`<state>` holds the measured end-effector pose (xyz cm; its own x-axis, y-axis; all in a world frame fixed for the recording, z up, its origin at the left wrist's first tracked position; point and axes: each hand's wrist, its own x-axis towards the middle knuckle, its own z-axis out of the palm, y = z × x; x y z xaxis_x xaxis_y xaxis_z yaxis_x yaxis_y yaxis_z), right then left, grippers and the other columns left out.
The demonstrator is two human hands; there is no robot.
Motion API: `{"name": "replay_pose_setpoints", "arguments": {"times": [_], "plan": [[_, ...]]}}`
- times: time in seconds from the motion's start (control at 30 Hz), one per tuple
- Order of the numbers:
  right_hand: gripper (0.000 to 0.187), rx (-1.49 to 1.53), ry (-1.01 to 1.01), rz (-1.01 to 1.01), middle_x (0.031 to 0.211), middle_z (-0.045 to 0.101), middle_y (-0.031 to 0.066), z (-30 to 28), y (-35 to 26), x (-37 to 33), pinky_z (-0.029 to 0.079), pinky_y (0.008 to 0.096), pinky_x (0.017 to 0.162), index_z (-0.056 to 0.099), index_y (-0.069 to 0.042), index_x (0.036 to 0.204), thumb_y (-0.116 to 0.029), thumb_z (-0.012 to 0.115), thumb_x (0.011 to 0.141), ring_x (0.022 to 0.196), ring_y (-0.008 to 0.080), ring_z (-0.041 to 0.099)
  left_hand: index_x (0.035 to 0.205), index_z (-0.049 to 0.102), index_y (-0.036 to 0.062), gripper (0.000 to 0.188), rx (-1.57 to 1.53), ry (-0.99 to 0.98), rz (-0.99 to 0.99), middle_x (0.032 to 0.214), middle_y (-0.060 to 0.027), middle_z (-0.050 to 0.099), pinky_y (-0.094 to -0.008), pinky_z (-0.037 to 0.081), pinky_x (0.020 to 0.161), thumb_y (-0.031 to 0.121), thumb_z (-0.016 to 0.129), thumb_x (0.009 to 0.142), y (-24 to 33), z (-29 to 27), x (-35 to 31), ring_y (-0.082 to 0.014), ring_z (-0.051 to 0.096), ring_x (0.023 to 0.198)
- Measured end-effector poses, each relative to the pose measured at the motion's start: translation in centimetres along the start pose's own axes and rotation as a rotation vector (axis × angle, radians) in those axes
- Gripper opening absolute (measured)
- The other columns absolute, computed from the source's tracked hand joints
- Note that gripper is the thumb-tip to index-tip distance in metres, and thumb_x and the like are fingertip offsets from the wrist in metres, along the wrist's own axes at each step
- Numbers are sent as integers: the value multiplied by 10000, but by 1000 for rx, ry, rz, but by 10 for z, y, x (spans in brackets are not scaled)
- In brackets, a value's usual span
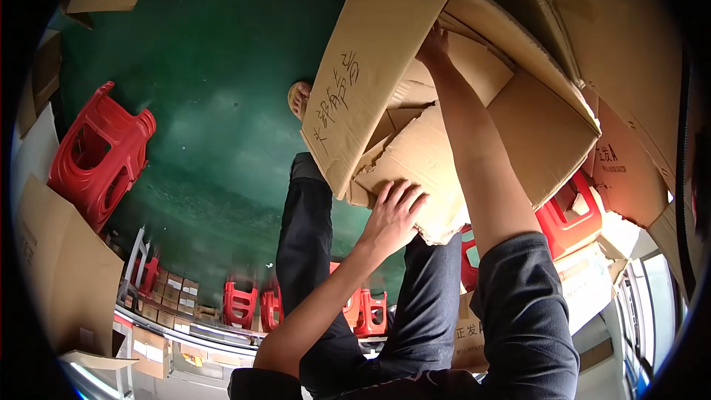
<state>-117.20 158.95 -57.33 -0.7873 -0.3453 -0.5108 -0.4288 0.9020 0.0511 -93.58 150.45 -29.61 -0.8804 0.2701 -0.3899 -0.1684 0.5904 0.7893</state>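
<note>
In front of my legs stands a large open cardboard box (385, 44) with handwriting on its outer side. Torn and folded cardboard (474, 67) shows inside it. My left hand (395, 216) lies with its fingers spread on a ragged-edged cardboard flap (426, 152) at the box's near side. Reaching across the opening, my right hand (432, 46) is inside the far part of the box, close to its left wall. That wall's edge covers part of the right hand, and its grip is unclear.
A red plastic stool (100, 152) lies on the green floor (215, 104) at the left, and another red stool (570, 211) is at the right. Large cardboard boxes (629, 52) crowd the right side. More cardboard (63, 259) is at the left. Several red stools (239, 302) stand behind me.
</note>
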Motion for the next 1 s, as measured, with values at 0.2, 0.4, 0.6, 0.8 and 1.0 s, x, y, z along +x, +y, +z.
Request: {"name": "replay_pose_setpoints", "arguments": {"times": [0.2,0.4,0.6,0.8,1.0], "plan": [[567,122,-695,-135,1329,403,83,7,-34,-62,435,427,868,399,-120,1288,-99,577,750,1040,295,517,1062,550,100,405,98,-13,-41,1126,-66,545,-379,342,981,175,647,676,-11,4,-30,-218,481,1079],[622,-148,-88,-223,1330,441,91,53,49,-90,475,417,768,409,-145,1288,-183,646,715,1046,293,551,1029,546,87,391,72,38,168,1085,-56,559,-347,396,923,227,657,682,-2,17,-21,-203,505,1035],[609,-328,32,-436,1270,491,91,77,22,-49,496,378,666,477,-166,1243,-217,706,681,984,252,573,997,559,92,353,83,114,247,1081,-39,571,-304,418,883,179,649,667,-10,45,-13,-180,574,954],[371,84,-661,-143,1037,570,74,26,51,-89,465,322,673,601,-133,1100,-159,659,735,863,214,576,1017,559,79,320,37,113,326,1076,-56,578,-315,428,887,169,623,716,-1,40,-20,-202,568,974],[329,628,67,-362,929,590,106,-157,84,-238,468,335,709,597,-65,1059,-57,555,733,802,289,572,1049,556,61,316,-122,227,237,1053,-84,586,-335,448,870,199,599,767,45,-25,-50,-237,572,953]]}}
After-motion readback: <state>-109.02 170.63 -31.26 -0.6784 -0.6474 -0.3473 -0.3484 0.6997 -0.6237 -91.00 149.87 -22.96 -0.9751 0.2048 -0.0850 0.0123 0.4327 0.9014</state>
